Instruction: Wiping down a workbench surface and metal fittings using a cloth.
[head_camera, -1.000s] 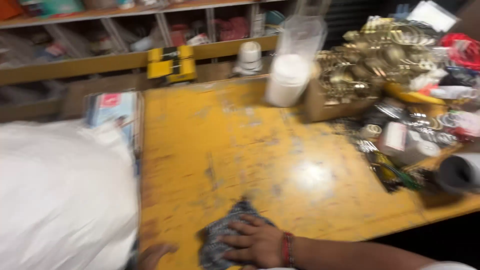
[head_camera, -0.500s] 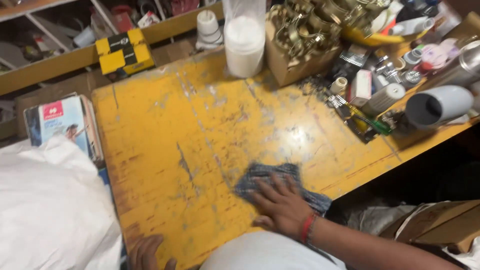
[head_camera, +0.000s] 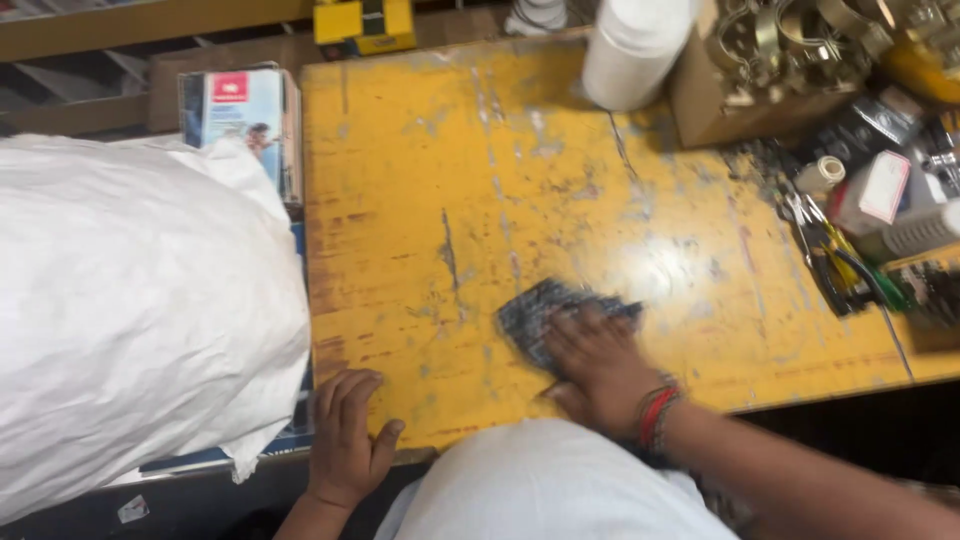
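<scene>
My right hand (head_camera: 598, 365) presses flat on a dark checked cloth (head_camera: 540, 310) lying on the worn yellow tabletop (head_camera: 480, 190), near its front edge. A red thread band circles that wrist. My left hand (head_camera: 348, 435) rests palm down on the front left corner of the tabletop, fingers spread, holding nothing. It sits right beside a big white woven sack (head_camera: 130, 310).
A white plastic jar (head_camera: 632, 50) and a cardboard box of metal clamps (head_camera: 780, 70) stand at the back right. Pliers, tape rolls and small tools (head_camera: 850, 230) crowd the right side. A printed box (head_camera: 240, 120) and a yellow box (head_camera: 362, 22) sit at the back left.
The right hand slid the cloth leftward and back over the tabletop. The left hand came further onto the front corner. The camera tilted down.
</scene>
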